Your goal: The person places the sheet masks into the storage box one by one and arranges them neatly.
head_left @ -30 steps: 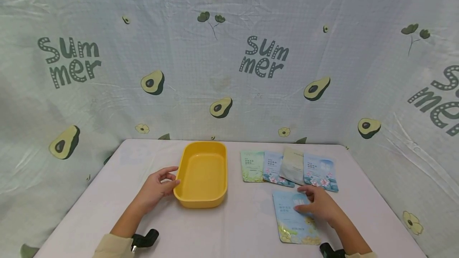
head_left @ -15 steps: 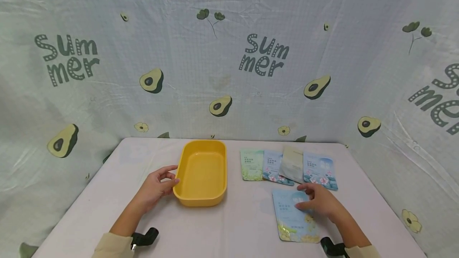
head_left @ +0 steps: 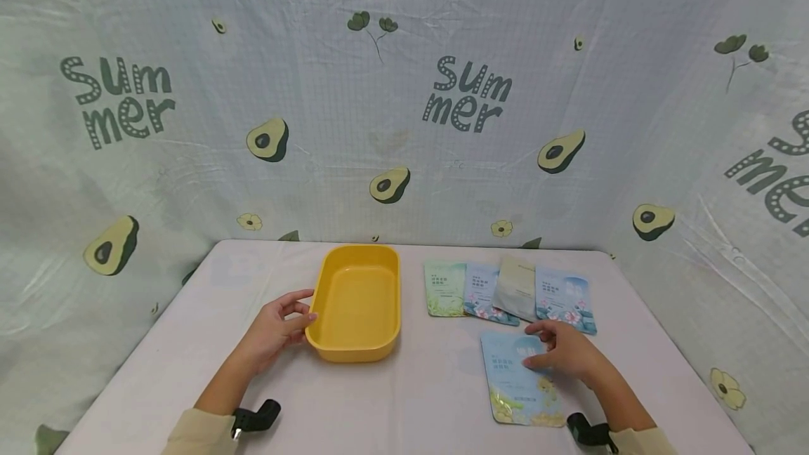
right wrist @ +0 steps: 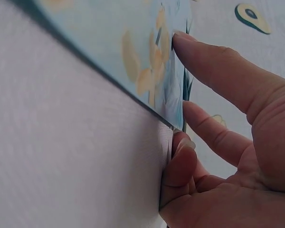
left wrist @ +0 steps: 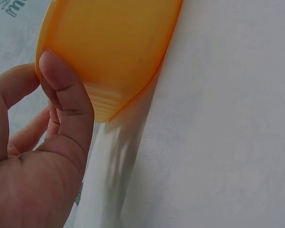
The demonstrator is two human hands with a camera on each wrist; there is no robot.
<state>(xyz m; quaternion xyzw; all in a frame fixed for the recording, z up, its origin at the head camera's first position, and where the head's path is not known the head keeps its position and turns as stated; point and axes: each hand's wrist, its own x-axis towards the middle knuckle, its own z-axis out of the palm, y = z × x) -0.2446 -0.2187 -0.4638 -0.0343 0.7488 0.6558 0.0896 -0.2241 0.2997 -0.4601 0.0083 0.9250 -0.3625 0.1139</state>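
Note:
On the left of the table, my left hand (head_left: 276, 327) pinches the near left rim of a yellow rectangular tray (head_left: 357, 307). The left wrist view has the thumb (left wrist: 66, 90) inside the rim and fingers outside it. My right hand (head_left: 569, 353) touches the upper right part of a flat light blue packet (head_left: 515, 385), its thumb apart from the forefinger. That packet lies on the table with yellow and green print along its lower part. In the right wrist view, fingertips stand at the edge of the packet (right wrist: 128, 52). The hand hides its upper right corner.
Behind the right hand, several packets lie in an overlapping row: a green one (head_left: 444, 293), a blue floral one (head_left: 483, 293), a grey one (head_left: 517, 290) and another blue floral one (head_left: 564, 297). A printed curtain (head_left: 316, 90) stands behind the table (head_left: 354, 413).
The view shifts slightly. Both hands, the tray and the packets keep their places on the table.

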